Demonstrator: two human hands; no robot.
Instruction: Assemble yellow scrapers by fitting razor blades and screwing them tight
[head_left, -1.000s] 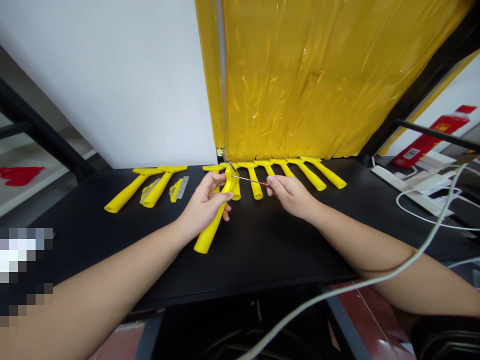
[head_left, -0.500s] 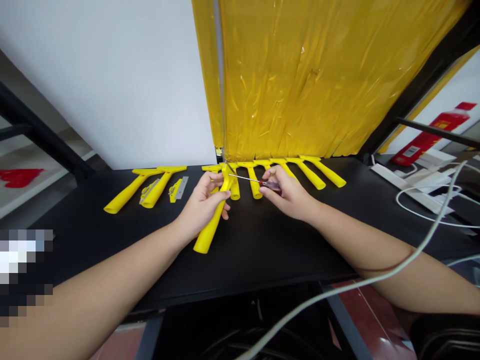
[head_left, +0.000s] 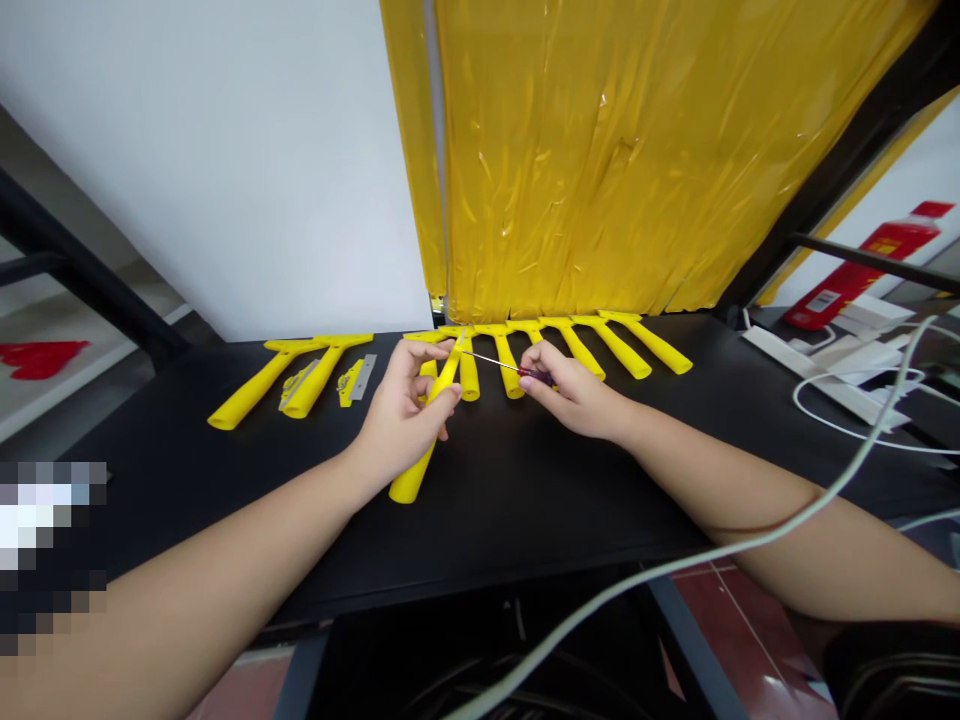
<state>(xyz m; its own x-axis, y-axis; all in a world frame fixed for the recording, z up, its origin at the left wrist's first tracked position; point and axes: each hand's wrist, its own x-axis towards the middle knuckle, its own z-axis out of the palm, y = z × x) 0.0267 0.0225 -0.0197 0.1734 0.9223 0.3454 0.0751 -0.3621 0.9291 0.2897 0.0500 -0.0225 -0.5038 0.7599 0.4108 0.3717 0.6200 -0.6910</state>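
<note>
My left hand point(head_left: 409, 410) is wrapped round a yellow scraper handle point(head_left: 414, 478), which it holds tilted above the black table, head end away from me. In my right hand point(head_left: 570, 385) is a screwdriver point(head_left: 491, 360) with a dark red grip, mostly covered by the fingers. Its thin metal shaft points left, and the tip meets the head end of the held handle; I cannot tell exactly where it sits. Behind both hands several more yellow scraper handles point(head_left: 630, 357) lie in a row. Left of my left hand lies a small yellow piece with a metal blade point(head_left: 358, 382).
Two yellow scraper handles point(head_left: 255, 390) and another bladed piece point(head_left: 300, 383) lie on the left of the black table point(head_left: 525, 520). A white cable point(head_left: 720, 550) crosses in front of my right forearm. A red bottle point(head_left: 862, 265) and white power strips point(head_left: 825, 375) are at right.
My left hand has turned the scraper handle slightly, its head now leaning a bit further right. The screwdriver has shifted a little with it, its tip still at the head.
</note>
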